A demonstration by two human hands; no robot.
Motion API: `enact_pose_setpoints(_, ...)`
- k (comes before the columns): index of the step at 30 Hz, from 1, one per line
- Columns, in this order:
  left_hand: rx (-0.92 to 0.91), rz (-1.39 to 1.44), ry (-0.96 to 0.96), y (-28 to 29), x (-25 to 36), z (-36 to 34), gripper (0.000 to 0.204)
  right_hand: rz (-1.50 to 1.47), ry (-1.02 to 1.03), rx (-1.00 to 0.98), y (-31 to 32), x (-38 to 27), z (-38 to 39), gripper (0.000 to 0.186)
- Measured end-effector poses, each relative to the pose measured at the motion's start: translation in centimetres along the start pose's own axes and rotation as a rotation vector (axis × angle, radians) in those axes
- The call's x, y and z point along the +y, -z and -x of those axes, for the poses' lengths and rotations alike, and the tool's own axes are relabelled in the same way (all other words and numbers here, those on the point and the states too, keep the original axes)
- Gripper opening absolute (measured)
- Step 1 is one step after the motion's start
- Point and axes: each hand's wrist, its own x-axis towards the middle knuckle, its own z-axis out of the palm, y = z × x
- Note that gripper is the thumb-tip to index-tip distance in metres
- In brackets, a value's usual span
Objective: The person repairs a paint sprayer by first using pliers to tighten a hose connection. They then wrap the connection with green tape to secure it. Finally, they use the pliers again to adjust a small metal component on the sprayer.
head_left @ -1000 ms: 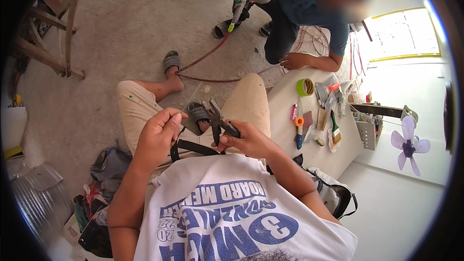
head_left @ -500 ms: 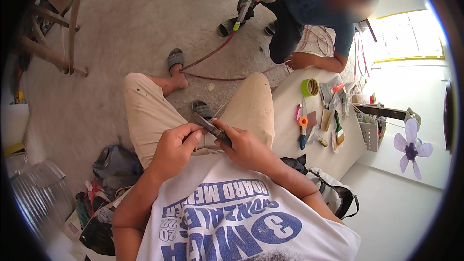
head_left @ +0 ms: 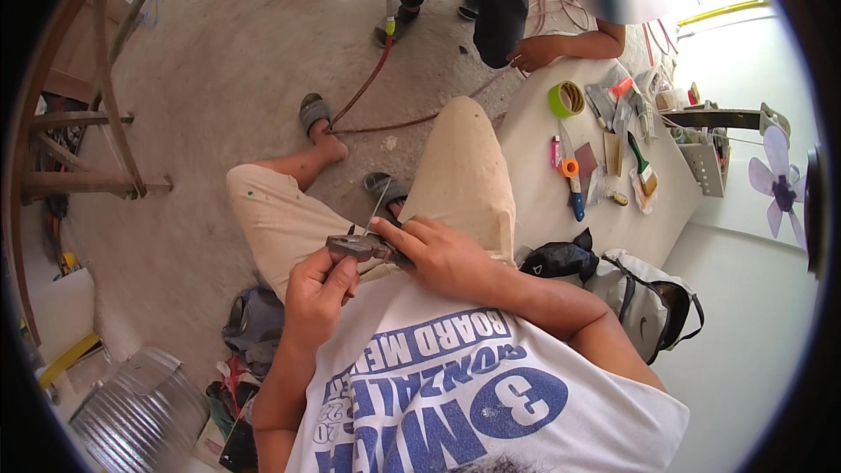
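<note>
My right hand [head_left: 451, 258] is wrapped round the handles of a pair of worn metal pliers [head_left: 352, 247], whose blunt head points left. A thin, stiff wire [head_left: 379, 201] slants up beside my right fingertips; its lower end is hidden at the pliers. My left hand [head_left: 317, 293] is closed in a pinch just under the pliers' head, thumb against bent fingers. Whatever sits between those fingers is too small or hidden to make out. Both hands are over my lap, in front of my shirt.
To the right, a pale bench [head_left: 534, 158] bears green tape [head_left: 566, 99], a blue-handled tool [head_left: 574, 188], a paintbrush [head_left: 644, 166] and scrapers. A co-worker [head_left: 499, 0] crouches ahead with a spray gun [head_left: 392, 0]; its red hose [head_left: 372, 79] crosses the floor. A bag [head_left: 644, 298] lies right.
The pliers have turned so their head now faces left and shows broadside. My left hand has dropped slightly beneath them. My view has shifted, moving the bench and co-worker upward.
</note>
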Motion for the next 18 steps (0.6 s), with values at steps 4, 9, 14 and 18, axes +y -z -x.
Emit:
enact_pose_setpoints(4, -0.043, 0.071, 0.058, -0.3, -0.4, 0.0, 0.021, -0.027, -0.005, 0.021, -0.1, 0.4, 0.4, 0.068)
enact_pose_setpoints(9, -0.462, 0.001, 0.003, 2.4, 0.3, -1.2, 0.031, -0.040, 0.047, 0.040, 0.0, 0.9, 1.0, 0.068)
enact_pose_setpoints(14, -0.347, 0.034, -0.057, 4.2, 1.1, -6.3, 0.041, -0.101, 0.116, -0.020, 0.1, 1.2, 0.8, 0.061)
enact_pose_setpoints(18, -0.493, 0.016, 0.044, 2.2, 1.4, -8.4, 0.039, -0.123, 0.132, -0.011, -0.3, 1.3, 0.7, 0.062)
